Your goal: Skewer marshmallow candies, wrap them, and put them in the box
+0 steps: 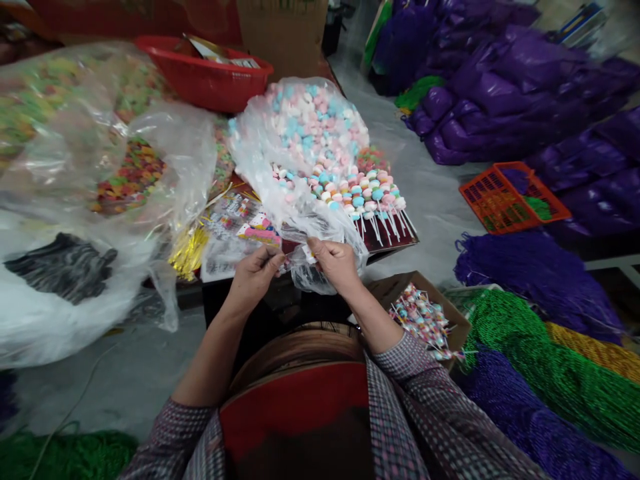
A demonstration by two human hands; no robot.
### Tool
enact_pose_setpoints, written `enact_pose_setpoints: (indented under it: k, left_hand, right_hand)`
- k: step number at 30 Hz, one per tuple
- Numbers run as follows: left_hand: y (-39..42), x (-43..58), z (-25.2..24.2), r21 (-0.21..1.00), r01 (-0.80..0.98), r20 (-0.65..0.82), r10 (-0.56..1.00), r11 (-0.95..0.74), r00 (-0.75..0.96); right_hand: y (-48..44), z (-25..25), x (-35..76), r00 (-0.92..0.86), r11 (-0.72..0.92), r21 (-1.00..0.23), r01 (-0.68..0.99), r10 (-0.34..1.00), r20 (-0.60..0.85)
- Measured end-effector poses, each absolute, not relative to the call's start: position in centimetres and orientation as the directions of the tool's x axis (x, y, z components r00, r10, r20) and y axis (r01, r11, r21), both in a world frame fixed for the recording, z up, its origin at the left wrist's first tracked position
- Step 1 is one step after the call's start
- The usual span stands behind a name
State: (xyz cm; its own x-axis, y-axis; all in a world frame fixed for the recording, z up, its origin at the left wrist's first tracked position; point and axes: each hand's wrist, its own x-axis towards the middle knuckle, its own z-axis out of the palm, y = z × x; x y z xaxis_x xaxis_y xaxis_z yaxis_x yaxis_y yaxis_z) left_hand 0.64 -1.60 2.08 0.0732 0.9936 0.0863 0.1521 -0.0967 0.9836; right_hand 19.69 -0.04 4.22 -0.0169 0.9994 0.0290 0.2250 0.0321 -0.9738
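In front of my waist, both hands pinch at a small clear plastic bag point(296, 257). My left hand point(257, 275) has thumb and forefinger closed on its left side. My right hand point(337, 263) grips the other side, with a small white piece by the fingertips that I cannot make out. Beneath my left hand lie flat printed clear bags point(225, 257). A bunch of gold twist ties point(190, 252) is to their left. Beyond my right hand, marshmallow candies on white sticks point(373, 193) lie in rows, beside a large open bag of pastel marshmallows point(315, 120).
Large bags of colored gummies point(133, 177) fill the left side, with a red plastic basin point(220, 83) behind. A cardboard box point(455, 323) of wrapped candies stands low at right. Green bead strands point(545, 353), purple bundles and an orange basket point(493, 207) lie further right.
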Motion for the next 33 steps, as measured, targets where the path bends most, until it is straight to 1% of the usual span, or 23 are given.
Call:
enact_pose_setpoints:
  k: [2,4,6,8,10,11,12,13,14,15,16,18,19,20,22,26,29,33]
  left_hand:
    - [-1.4,0.4,2.0,0.942,0.230,0.233,0.970,-0.243,0.070]
    - [-1.2,0.4,2.0,0.872,0.301,0.380,0.921,-0.387,0.084]
    - [-1.0,0.4,1.9,0.816,0.347,0.468,0.881,-0.463,0.074]
    - [-0.9,0.2,1.6,0.800,0.376,0.495,0.868,-0.467,0.024]
    - [-0.8,-0.1,1.3,0.820,0.385,0.476,0.878,-0.423,-0.050]
    - [-0.8,-0.4,1.1,0.838,0.381,0.453,0.887,-0.390,-0.089]
    - [-0.7,-0.6,1.0,0.858,0.369,0.426,0.896,-0.357,-0.123]
    - [-0.7,-0.7,0.9,0.877,0.351,0.398,0.905,-0.327,-0.150]
    - [-0.7,-0.8,0.8,0.896,0.327,0.369,0.914,-0.302,-0.168]
    - [-0.7,-0.9,0.7,0.912,0.297,0.344,0.922,-0.283,-0.178]
    - [-0.7,-0.8,0.6,0.927,0.259,0.322,0.929,-0.271,-0.182]
    - [-0.8,-0.6,0.4,0.956,0.158,0.276,0.942,-0.248,-0.189]
    - [-0.8,-0.5,0.2,0.967,0.100,0.251,0.948,-0.236,-0.194]
    - [-0.8,-0.4,0.0,0.974,0.039,0.225,0.954,-0.221,-0.199]
    - [-0.8,-0.4,-0.3,0.977,-0.075,0.179,0.961,-0.199,-0.210]
    - [-0.7,-0.5,-0.5,0.954,-0.227,0.138,0.960,-0.195,-0.245]
    - [-0.7,-0.4,-0.2,0.938,-0.288,0.115,0.956,-0.194,-0.269]
    - [-0.6,-0.2,0.2,0.930,-0.325,0.069,0.949,-0.174,-0.309]
  right_hand:
    - [0.3,3.9,19.5,-0.038,0.022,-0.980,0.196,0.999,0.015]
    - [0.5,3.5,19.2,-0.060,-0.017,-0.992,0.123,0.998,-0.024]
    - [0.4,3.4,19.0,-0.079,-0.063,-0.994,0.085,0.994,-0.069]
    - [0.3,3.8,19.1,-0.085,-0.039,-0.985,0.166,0.995,-0.054]
    - [1.0,4.5,19.9,-0.089,0.038,-0.946,0.322,0.996,0.010]
    - [1.7,5.0,20.6,-0.083,0.080,-0.908,0.412,0.995,0.050]
    - [2.7,5.4,21.4,-0.062,0.103,-0.857,0.505,0.995,0.083]
    - [3.9,5.9,22.2,-0.019,0.113,-0.780,0.615,0.992,0.128]
    - [5.3,6.3,23.1,0.014,0.106,-0.658,0.745,0.985,0.174]
    - [6.6,6.6,23.8,0.036,0.069,-0.517,0.853,0.981,0.189]
    - [7.8,6.8,24.5,0.039,0.022,-0.374,0.927,0.987,0.154]
    - [9.7,6.8,25.1,0.042,-0.038,-0.134,0.990,0.999,0.026]
    - [10.3,6.7,25.2,0.043,-0.046,-0.055,0.997,0.998,-0.039]
    - [10.7,6.5,25.2,0.046,-0.046,-0.004,0.999,0.995,-0.085]
    - [11.0,6.0,24.9,0.053,-0.049,0.034,0.998,0.992,-0.119]
    - [10.8,5.1,24.6,0.068,-0.067,0.008,0.998,0.995,-0.075]
    - [11.0,4.8,24.6,0.071,-0.071,0.003,0.997,0.996,-0.060]
    - [11.6,5.0,24.8,0.080,-0.080,-0.011,0.997,0.995,-0.067]
